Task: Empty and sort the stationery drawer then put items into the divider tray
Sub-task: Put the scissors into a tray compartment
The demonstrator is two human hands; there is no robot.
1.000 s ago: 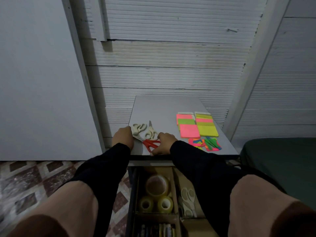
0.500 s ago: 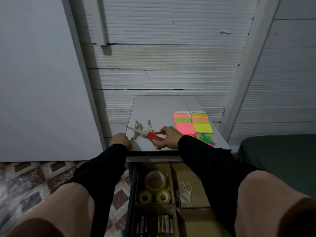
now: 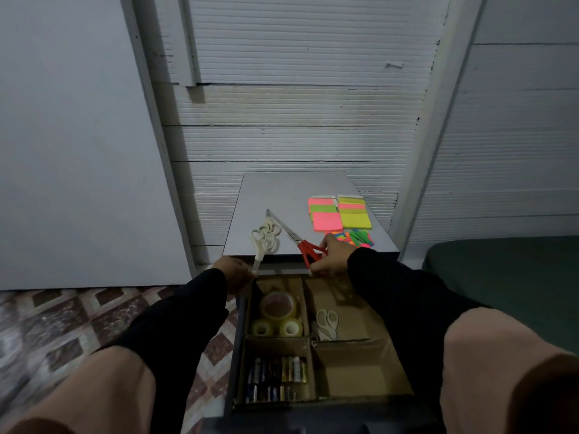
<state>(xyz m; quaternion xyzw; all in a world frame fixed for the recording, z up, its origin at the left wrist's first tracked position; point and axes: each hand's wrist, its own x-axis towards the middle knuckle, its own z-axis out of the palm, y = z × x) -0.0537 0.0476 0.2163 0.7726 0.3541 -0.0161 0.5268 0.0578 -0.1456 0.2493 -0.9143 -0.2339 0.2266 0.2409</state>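
At frame centre, red scissors [image 3: 308, 250] were gripped by the right hand [image 3: 330, 256], and white scissors [image 3: 261, 245] apparently by the left hand [image 3: 233, 272]. Lowering into the divider tray [image 3: 308, 341] scissor compartment was judged next.

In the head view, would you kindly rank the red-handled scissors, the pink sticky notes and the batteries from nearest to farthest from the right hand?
1. Red-handled scissors: held in the right hand at the tabletop's front edge.
2. Pink sticky notes: on the tabletop, just beyond the hand.
3. Batteries: in the tray's near-left compartment, well below the hand.

patterned floor tiles [image 3: 78, 324], perhaps a green mattress [image 3: 507, 277]
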